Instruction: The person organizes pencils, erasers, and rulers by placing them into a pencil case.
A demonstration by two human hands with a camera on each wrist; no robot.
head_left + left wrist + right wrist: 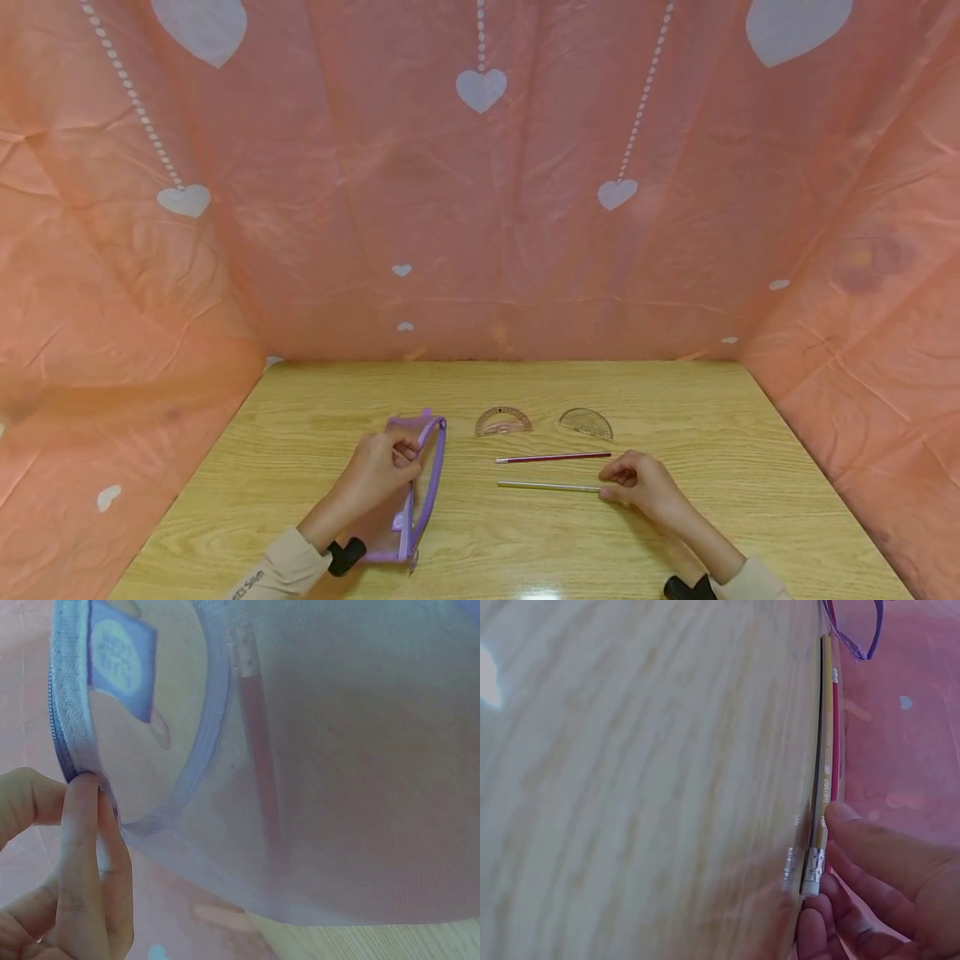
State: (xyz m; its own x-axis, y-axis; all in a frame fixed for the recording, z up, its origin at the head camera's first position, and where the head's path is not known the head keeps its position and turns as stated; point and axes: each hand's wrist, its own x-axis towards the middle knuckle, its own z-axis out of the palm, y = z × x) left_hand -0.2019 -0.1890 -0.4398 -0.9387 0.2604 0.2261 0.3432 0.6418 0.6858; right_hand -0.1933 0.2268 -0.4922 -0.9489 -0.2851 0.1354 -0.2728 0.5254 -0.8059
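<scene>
A purple mesh zip pouch (382, 508) stands with its mouth agape at the left of the table. My left hand (382, 462) pinches its zippered rim, shown close up in the left wrist view with a purple label (124, 656) beside the fingers. At the table's middle right, my right hand (641, 483) pinches the right end of a yellow pencil (825, 750) near its white eraser. The yellow pencil lies level along the wooden surface, its far end towards the pouch. Just beyond it lies a red pencil (555, 457), also seen through the pouch's mesh in the left wrist view.
Behind the pencils lie two half-round protractors, a pinkish clear one (503, 422) and a greyish clear one (587, 423). The wooden table (712, 417) is bordered by pink-orange cloth (525, 250) with white hearts at the back and both sides.
</scene>
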